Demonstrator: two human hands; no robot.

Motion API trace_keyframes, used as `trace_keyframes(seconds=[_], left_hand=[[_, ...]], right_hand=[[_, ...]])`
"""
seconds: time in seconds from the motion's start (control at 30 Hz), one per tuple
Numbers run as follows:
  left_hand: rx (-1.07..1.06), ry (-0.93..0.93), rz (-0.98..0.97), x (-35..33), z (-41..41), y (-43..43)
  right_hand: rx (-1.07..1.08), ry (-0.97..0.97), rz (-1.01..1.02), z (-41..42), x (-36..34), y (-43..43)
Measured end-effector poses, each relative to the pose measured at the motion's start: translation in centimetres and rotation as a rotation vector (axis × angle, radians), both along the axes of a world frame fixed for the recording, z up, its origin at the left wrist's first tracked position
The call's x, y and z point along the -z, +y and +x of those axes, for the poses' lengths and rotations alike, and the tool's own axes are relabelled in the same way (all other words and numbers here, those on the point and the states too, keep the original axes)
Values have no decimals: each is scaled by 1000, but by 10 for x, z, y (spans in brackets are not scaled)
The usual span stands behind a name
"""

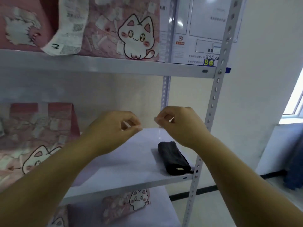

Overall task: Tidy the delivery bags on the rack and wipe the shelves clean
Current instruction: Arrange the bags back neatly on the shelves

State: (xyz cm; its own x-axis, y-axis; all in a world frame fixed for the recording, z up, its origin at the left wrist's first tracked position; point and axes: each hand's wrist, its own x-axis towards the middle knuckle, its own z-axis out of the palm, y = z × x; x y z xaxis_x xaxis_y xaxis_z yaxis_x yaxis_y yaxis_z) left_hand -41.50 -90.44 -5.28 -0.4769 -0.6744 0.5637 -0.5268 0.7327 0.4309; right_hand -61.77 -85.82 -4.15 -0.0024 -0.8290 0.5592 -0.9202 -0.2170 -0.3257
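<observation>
My left hand [118,126] and my right hand [178,125] hover side by side above the middle shelf [124,163], fingers curled with thumbs meeting fingertips; I see nothing held in either. A folded black cloth [173,158] lies on that shelf near its right front corner, below my right wrist. A pink delivery bag with a cartoon cat [37,136] stands at the shelf's left end. On the top shelf [114,65] stand two more pink bags, one with a cat print [131,35] and one at the far left [21,25]. A long receipt [68,27] hangs between them.
Another pink cat bag [126,202] lies on the lower shelf. The rack's perforated right post [213,104] stands just right of my right hand. Posted notices [200,30] cover the wall behind. A window [295,99] is at the far right.
</observation>
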Motion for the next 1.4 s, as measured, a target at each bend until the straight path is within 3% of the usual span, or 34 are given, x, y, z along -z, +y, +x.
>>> trace_keyframes(seconds=[0.27, 0.83, 1.4], left_hand=[[-143, 23, -143, -45, 46, 70], [-477, 113, -142, -57, 125, 215], [-549, 151, -156, -79, 175, 158]], right_hand=[[-107, 39, -145, 26, -50, 51], [-305, -70, -224, 66, -70, 154], [-367, -124, -236, 111, -94, 83]])
